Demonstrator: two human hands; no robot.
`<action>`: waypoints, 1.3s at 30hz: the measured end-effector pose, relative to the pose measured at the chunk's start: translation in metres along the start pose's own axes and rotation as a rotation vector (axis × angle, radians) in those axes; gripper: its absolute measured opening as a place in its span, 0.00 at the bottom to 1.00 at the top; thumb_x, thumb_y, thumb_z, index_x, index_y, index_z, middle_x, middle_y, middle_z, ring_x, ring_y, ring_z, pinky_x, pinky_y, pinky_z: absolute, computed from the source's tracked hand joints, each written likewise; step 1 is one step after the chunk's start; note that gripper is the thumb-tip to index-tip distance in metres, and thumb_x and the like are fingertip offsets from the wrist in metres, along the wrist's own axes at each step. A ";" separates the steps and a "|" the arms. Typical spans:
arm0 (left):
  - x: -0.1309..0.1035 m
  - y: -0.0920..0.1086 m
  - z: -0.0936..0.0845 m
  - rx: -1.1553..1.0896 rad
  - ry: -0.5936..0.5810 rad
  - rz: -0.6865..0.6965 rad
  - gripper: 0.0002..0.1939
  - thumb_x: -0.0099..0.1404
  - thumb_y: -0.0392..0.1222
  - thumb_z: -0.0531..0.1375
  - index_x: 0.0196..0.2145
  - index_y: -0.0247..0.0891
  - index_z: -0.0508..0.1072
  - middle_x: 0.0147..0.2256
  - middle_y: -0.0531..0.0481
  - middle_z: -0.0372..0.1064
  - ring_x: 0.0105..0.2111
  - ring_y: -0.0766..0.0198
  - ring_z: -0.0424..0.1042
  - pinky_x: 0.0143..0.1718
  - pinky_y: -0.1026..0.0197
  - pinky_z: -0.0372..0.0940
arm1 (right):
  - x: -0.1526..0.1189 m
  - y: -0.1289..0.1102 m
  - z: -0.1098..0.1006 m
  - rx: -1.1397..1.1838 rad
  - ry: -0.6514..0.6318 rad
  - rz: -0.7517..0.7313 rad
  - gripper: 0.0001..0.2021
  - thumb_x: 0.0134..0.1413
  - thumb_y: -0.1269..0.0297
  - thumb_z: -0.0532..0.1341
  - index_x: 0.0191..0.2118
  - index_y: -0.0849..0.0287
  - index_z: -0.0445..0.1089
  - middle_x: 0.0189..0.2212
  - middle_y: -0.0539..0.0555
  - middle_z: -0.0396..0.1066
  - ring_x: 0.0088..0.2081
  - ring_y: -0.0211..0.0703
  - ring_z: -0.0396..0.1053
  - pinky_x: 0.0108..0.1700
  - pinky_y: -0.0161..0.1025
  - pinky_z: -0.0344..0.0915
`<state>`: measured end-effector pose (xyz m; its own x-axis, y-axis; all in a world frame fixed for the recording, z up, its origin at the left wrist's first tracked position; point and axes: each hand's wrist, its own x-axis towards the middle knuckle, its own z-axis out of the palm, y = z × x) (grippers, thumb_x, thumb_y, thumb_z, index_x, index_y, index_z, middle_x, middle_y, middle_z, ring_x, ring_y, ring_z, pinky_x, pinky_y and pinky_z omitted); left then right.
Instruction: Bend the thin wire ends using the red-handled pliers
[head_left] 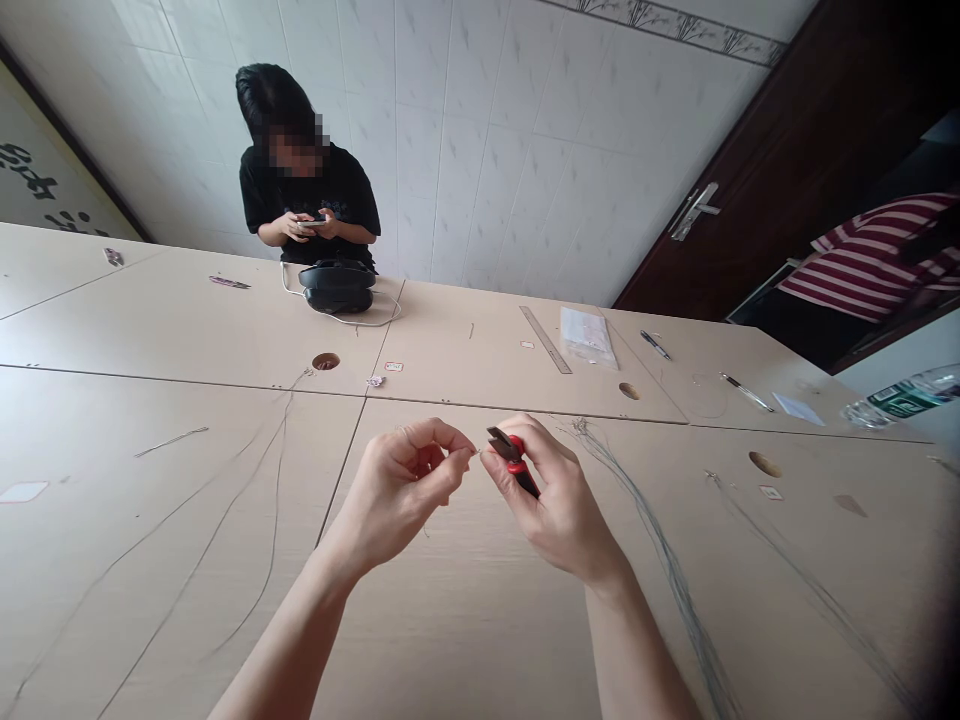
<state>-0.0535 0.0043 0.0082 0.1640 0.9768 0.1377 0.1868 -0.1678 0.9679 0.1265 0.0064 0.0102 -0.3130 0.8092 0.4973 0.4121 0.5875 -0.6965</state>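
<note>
My left hand is closed in a pinch, thumb against forefinger, on the end of a thin strand. Whether it is wire or cord is too small to tell. My right hand is wrapped around small pliers with red and black handles, their dark jaws pointing up and left. Its thumb and forefinger tips come close to the strand's tip, just right of my left fingers. To the right lies a bundle of thin grey strands. A few single strands run across the table at left.
Across the pale table sits a person with a phone, behind a black case with a white cable. A ruler, a plastic bag, pens and a bottle lie to the right. Round holes pierce the tabletop.
</note>
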 end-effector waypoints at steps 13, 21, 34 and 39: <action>0.001 -0.001 0.000 0.022 -0.005 0.054 0.07 0.65 0.39 0.59 0.29 0.39 0.74 0.24 0.53 0.68 0.20 0.72 0.60 0.21 0.69 0.62 | 0.000 -0.001 0.000 -0.005 0.015 -0.004 0.06 0.65 0.70 0.55 0.34 0.55 0.60 0.31 0.50 0.63 0.34 0.40 0.64 0.36 0.38 0.60; 0.000 -0.001 -0.001 0.033 -0.004 0.063 0.07 0.64 0.38 0.60 0.28 0.40 0.74 0.22 0.56 0.65 0.20 0.72 0.60 0.21 0.69 0.60 | -0.002 0.003 0.003 0.026 -0.001 -0.005 0.07 0.63 0.72 0.55 0.34 0.55 0.58 0.32 0.50 0.63 0.35 0.40 0.63 0.37 0.38 0.59; 0.006 0.003 -0.025 -0.353 0.207 -0.002 0.11 0.60 0.44 0.66 0.40 0.38 0.81 0.38 0.45 0.80 0.38 0.58 0.79 0.43 0.61 0.74 | 0.000 0.006 -0.004 -0.020 0.027 0.005 0.06 0.64 0.71 0.56 0.34 0.55 0.60 0.31 0.49 0.62 0.34 0.39 0.62 0.36 0.36 0.58; 0.010 0.012 -0.050 -0.779 0.559 0.059 0.10 0.59 0.37 0.62 0.37 0.31 0.79 0.35 0.43 0.79 0.37 0.60 0.79 0.41 0.64 0.76 | 0.001 0.008 -0.015 -0.094 0.045 0.028 0.07 0.64 0.70 0.55 0.33 0.55 0.60 0.31 0.50 0.63 0.33 0.39 0.62 0.37 0.37 0.59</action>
<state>-0.0983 0.0192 0.0321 -0.3704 0.9258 0.0757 -0.5363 -0.2797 0.7964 0.1423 0.0121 0.0123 -0.2627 0.8237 0.5025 0.4995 0.5617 -0.6596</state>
